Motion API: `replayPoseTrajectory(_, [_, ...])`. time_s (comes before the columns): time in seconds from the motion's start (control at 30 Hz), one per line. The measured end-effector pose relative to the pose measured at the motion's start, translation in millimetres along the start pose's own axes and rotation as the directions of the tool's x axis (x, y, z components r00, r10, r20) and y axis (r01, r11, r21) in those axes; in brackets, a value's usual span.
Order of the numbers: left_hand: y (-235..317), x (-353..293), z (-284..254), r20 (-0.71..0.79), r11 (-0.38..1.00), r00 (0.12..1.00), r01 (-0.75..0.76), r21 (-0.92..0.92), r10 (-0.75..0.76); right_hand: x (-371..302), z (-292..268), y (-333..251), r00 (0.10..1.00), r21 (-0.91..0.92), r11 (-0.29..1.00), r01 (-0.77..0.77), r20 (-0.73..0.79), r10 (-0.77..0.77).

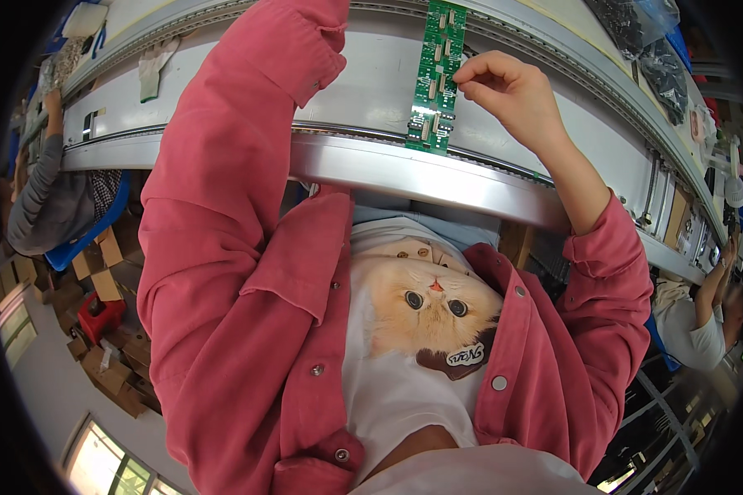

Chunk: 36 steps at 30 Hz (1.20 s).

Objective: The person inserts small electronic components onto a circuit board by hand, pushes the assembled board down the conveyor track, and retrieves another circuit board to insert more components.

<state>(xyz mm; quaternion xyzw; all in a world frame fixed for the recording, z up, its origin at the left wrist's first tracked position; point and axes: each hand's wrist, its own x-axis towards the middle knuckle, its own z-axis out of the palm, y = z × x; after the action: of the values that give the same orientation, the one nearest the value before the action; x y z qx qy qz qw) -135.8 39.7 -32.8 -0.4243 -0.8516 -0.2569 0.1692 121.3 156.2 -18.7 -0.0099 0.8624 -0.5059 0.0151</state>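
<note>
A long green circuit board (427, 107) lies across the conveyor line, spanning its two rails. Several pale, narrow connectors stand on it in staggered places, with small dark parts around them. At the board's right edge is my right hand (512, 92), its thumb and index fingertip brought together in a pinch. Whatever may be between those fingertips is too small or hidden to make out. My left arm, in a pink sleeve (272, 58), reaches up past the top edge, so the left hand is out of the picture.
A silver front rail (347, 165) runs between my body and the line's white bed (363, 82). A pale glove (155, 70) lies at the far left. Black items in clear bags (660, 78) sit at the back right. Other people work on both sides; a small white fan (735, 186) stands right.
</note>
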Motion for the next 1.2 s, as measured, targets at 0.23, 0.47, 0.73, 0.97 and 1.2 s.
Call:
replayPoseTrajectory(0.23, [26, -17, -53, 0.140, 0.951, 0.990, 0.032, -0.308, 0.012, -1, 7, -4, 0.998, -0.078, 0.996, 0.046, -0.031, -0.048])
replayPoseTrajectory(0.47, [66, -51, -94, 0.268, 0.946, 0.963, 0.106, -0.308, -0.021, -4, 10, -1, 0.985, -0.237, 0.961, 0.139, -0.066, -0.159])
replayPoseTrajectory(0.73, [84, -97, -104, 0.463, 0.891, 0.886, 0.204, -0.406, 0.008, -3, 9, -1, 0.968, -0.298, 0.926, 0.230, -0.029, -0.250])
replayPoseTrajectory(0.97, [92, -129, -105, 0.439, 0.839, 0.896, 0.187, -0.512, 0.068, 27, -17, -4, 0.942, -0.519, 0.810, 0.272, -0.029, -0.335])
replayPoseTrajectory(1.2, [97, -135, -97, 0.463, 0.825, 0.885, 0.222, -0.520, 0.053, 143, -56, 49, 0.765, -0.749, 0.610, 0.258, -0.227, -0.602])
